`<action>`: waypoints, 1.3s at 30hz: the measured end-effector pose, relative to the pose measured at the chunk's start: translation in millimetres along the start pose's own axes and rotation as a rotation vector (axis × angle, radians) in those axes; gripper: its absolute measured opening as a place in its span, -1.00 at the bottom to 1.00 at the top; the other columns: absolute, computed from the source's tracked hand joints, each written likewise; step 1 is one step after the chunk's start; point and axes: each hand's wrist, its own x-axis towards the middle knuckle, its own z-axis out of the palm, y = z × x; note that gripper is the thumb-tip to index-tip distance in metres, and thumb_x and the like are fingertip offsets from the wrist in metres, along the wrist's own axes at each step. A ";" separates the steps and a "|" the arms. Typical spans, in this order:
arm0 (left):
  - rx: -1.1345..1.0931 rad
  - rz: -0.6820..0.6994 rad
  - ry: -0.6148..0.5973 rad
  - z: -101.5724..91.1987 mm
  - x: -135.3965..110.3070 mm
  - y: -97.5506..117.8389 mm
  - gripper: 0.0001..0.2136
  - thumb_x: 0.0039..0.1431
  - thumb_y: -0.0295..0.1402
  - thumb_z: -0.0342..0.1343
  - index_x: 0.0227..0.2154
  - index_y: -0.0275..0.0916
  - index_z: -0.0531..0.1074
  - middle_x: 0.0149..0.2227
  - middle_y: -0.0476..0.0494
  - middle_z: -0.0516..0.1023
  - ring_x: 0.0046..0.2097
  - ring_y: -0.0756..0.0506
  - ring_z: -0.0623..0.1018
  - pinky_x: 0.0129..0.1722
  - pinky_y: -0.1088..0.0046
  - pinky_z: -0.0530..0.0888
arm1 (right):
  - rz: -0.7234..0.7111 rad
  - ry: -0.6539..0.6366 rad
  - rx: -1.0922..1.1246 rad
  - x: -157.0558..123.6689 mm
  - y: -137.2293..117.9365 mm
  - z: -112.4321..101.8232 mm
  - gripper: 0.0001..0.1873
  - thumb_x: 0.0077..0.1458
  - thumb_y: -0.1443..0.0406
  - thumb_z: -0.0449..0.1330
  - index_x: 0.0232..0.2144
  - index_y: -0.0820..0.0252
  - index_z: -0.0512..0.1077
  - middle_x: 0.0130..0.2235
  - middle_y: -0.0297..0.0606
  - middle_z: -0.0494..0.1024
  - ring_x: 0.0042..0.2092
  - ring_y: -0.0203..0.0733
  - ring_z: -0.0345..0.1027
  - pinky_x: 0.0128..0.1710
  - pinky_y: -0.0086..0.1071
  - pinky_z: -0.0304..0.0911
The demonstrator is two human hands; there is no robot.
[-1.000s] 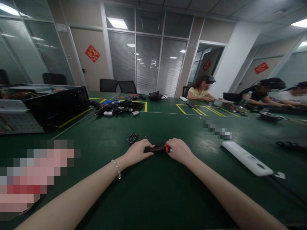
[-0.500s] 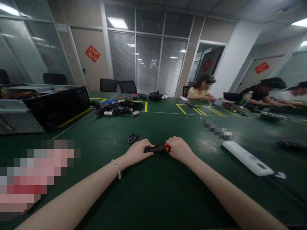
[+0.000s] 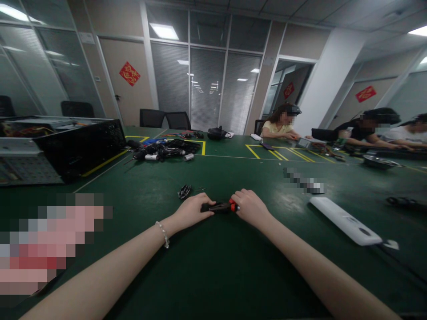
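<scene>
My right hand [image 3: 251, 207] is closed around the red-and-black handles of a pair of pliers [image 3: 220, 207], whose dark jaws point left. My left hand [image 3: 192, 210], with a beaded bracelet at the wrist, pinches a small black part [image 3: 206, 207] at the jaw end. The jaws meet or overlap that part; whether they grip it I cannot tell. Both hands rest low over the green table. Just beyond my left hand lies a small dark, shiny cluster of pieces [image 3: 184, 191], with a few thin bits beside it.
An opened black computer case [image 3: 82, 149] stands at the left. Farther back is a pile of cables and tools [image 3: 163, 150]. A white power strip [image 3: 345, 221] with a cord lies at the right. Several people sit along the far right side. A blurred-out item covers the left front.
Hardly anything differs. Both hands hold the pliers and the black part in the same place, and the view has shifted very slightly.
</scene>
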 end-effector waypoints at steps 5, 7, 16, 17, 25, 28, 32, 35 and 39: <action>-0.011 0.000 -0.011 -1.4 -0.4 2.5 -0.73 0.00 -0.28 0.09 -0.18 -0.14 0.36 -0.22 -0.02 0.35 -0.30 -0.03 0.38 -0.35 0.50 0.29 | 0.022 -0.030 0.043 -0.7 0.8 2.0 -0.83 -0.10 0.38 0.07 -0.36 0.23 0.36 -0.34 -0.23 0.42 -0.32 -0.22 0.21 -0.34 -0.39 0.05; -0.011 -0.010 -0.017 -2.6 -0.8 3.9 -0.73 0.00 -0.28 0.08 -0.18 -0.14 0.36 -0.22 -0.03 0.35 -0.30 -0.03 0.38 -0.36 0.49 0.29 | 0.043 -0.059 0.077 -1.2 0.0 2.4 -0.83 -0.11 0.34 0.08 -0.36 0.22 0.36 -0.35 -0.24 0.42 -0.33 -0.23 0.22 -0.34 -0.39 0.06; 0.003 0.010 -0.001 -3.1 -2.0 3.6 -0.72 -0.01 -0.29 0.09 -0.18 -0.14 0.36 -0.22 -0.02 0.35 -0.32 -0.02 0.38 -0.37 0.51 0.29 | 0.023 -0.022 0.038 -0.2 -1.0 -0.4 -0.83 -0.13 0.38 0.08 -0.37 0.23 0.37 -0.34 -0.23 0.42 -0.32 -0.22 0.21 -0.33 -0.38 0.06; 0.003 0.015 0.003 -2.6 -2.0 3.2 -0.72 -0.01 -0.29 0.09 -0.18 -0.15 0.36 -0.22 -0.02 0.35 -0.32 -0.02 0.38 -0.37 0.51 0.29 | 0.015 -0.012 0.030 0.0 -0.6 -0.5 -0.82 -0.13 0.39 0.07 -0.37 0.23 0.36 -0.34 -0.23 0.42 -0.32 -0.21 0.21 -0.33 -0.38 0.06; 0.005 0.010 0.000 -0.5 -0.9 0.0 -0.72 0.00 -0.27 0.09 -0.17 -0.14 0.35 -0.21 -0.03 0.35 -0.31 -0.03 0.39 -0.36 0.50 0.29 | 0.033 -0.054 0.073 -0.1 0.0 1.2 -0.80 -0.13 0.36 0.09 -0.35 0.22 0.37 -0.32 -0.21 0.42 -0.30 -0.22 0.22 -0.32 -0.40 0.07; 0.010 -0.002 -0.008 -1.7 -0.8 1.1 -0.72 0.00 -0.27 0.08 -0.17 -0.14 0.36 -0.21 -0.03 0.35 -0.30 -0.03 0.39 -0.35 0.49 0.30 | 0.051 -0.081 0.099 -0.5 -0.9 1.6 -0.79 -0.13 0.35 0.09 -0.34 0.22 0.37 -0.32 -0.22 0.43 -0.31 -0.22 0.22 -0.33 -0.40 0.07; 0.009 -0.019 -0.019 -3.1 -1.3 3.4 -0.71 0.00 -0.27 0.08 -0.16 -0.14 0.36 -0.22 -0.03 0.34 -0.30 -0.04 0.39 -0.35 0.48 0.30 | 0.036 -0.058 0.078 -0.3 -1.2 1.2 -0.79 -0.13 0.37 0.09 -0.34 0.22 0.36 -0.32 -0.23 0.42 -0.30 -0.22 0.22 -0.32 -0.39 0.07; 0.002 -0.013 -0.019 -3.4 -1.8 3.9 -0.71 0.00 -0.27 0.08 -0.16 -0.14 0.35 -0.22 -0.03 0.34 -0.30 -0.03 0.39 -0.35 0.49 0.30 | 0.014 -0.022 0.044 0.0 -0.5 1.2 -0.78 -0.14 0.40 0.09 -0.34 0.23 0.36 -0.31 -0.23 0.41 -0.29 -0.21 0.20 -0.30 -0.38 0.07; -0.008 0.006 -0.008 -3.4 -1.9 3.9 -0.72 0.00 -0.29 0.08 -0.17 -0.14 0.35 -0.22 -0.02 0.35 -0.30 -0.03 0.38 -0.35 0.49 0.30 | 0.006 -0.020 0.038 0.1 0.6 2.5 -0.80 -0.15 0.40 0.09 -0.35 0.22 0.35 -0.32 -0.23 0.41 -0.29 -0.21 0.20 -0.31 -0.38 0.06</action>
